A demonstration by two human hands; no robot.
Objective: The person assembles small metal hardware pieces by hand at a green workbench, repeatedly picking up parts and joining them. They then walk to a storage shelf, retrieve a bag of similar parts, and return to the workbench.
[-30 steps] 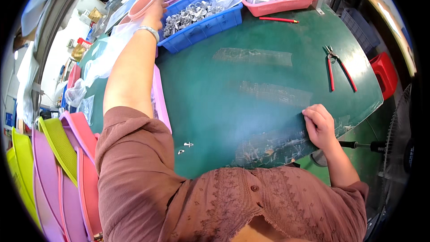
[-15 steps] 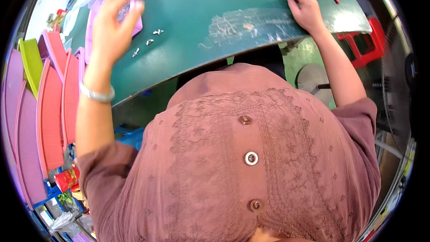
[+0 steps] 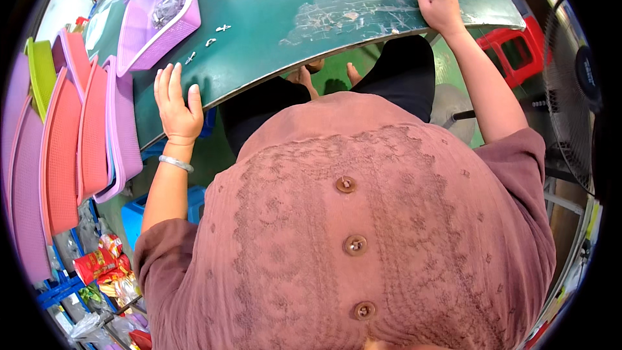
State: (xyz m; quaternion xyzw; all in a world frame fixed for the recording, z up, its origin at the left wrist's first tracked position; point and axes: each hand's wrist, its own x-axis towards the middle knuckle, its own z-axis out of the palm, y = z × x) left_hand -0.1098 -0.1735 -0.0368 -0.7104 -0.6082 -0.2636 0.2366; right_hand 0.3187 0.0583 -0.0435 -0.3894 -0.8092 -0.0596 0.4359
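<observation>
Early going, I'd judge: three small silvery metal pieces [image 3: 210,42] loose on the green tabletop [image 3: 259,19], plenty of grey metal parts [image 3: 168,10] left inside the purple plastic basket [image 3: 142,42]. Pieces sit just beyond my left hand [image 3: 175,113], fingers straight, thumb spread, nothing visibly held. Right hand [image 3: 440,6] well apart, fingers curled; can't tell if pinching anything.
</observation>
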